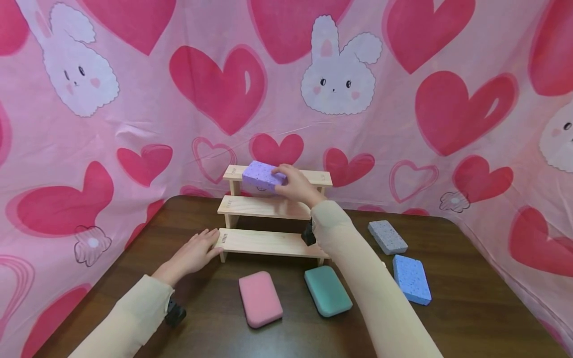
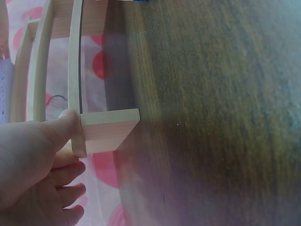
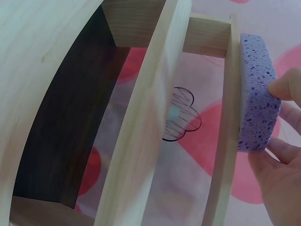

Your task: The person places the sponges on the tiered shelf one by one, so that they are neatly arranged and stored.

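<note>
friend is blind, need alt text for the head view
A person's right hand holds a purple sponge at the top step of a wooden stand; the left hand holds the left end of its bottom step. On the table, a pink block and a teal block lie in front, a grey sponge and a blue sponge to the right.

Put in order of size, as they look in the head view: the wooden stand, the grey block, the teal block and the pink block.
1. Wooden stand
2. Pink block and teal block: too alike to rank
3. Grey block, though it lies farther from the camera
</note>
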Tool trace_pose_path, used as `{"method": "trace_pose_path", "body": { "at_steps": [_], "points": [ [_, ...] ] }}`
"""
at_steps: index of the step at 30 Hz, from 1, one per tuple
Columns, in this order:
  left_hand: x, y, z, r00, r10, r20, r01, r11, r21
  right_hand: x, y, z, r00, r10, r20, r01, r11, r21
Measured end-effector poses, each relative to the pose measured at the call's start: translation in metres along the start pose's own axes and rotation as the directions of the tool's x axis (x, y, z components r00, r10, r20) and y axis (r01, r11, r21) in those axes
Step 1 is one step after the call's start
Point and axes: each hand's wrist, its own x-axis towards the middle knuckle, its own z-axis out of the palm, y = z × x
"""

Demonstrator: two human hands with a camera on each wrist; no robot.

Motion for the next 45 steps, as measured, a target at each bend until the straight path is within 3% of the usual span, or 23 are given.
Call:
{"method": "trace_pose_path", "body": {
  "at_steps": [8, 15, 22, 45],
  "points": [
    [0.0, -0.001, 0.0, 1.0, 0.0, -0.009, 0.0, 1.0, 0.002, 0.004, 0.002, 0.006, 0.992, 0.069, -0.101, -0.064, 0.996, 0.056],
    [-0.002, 0.001, -0.001, 1.0, 0.002, -0.008, -0.002, 1.0, -0.01, 0.007, 0.003, 0.012, 0.984, 0.08, -0.157, -0.081, 0.997, -0.002],
    [0.0, -0.001, 0.002, 1.0, 0.006, -0.008, -0.006, 1.0, -0.001, 0.012, 0.0, 0.011, 0.983, 0.066, -0.174, -0.086, 0.99, -0.112],
    [-0.001, 0.002, -0.001, 1.0, -0.015, 0.003, 0.015, 1.0, -0.017, 0.017, -0.004, 0.014, 0.977, 0.101, -0.186, -0.134, 0.975, -0.178]
  ]
}}
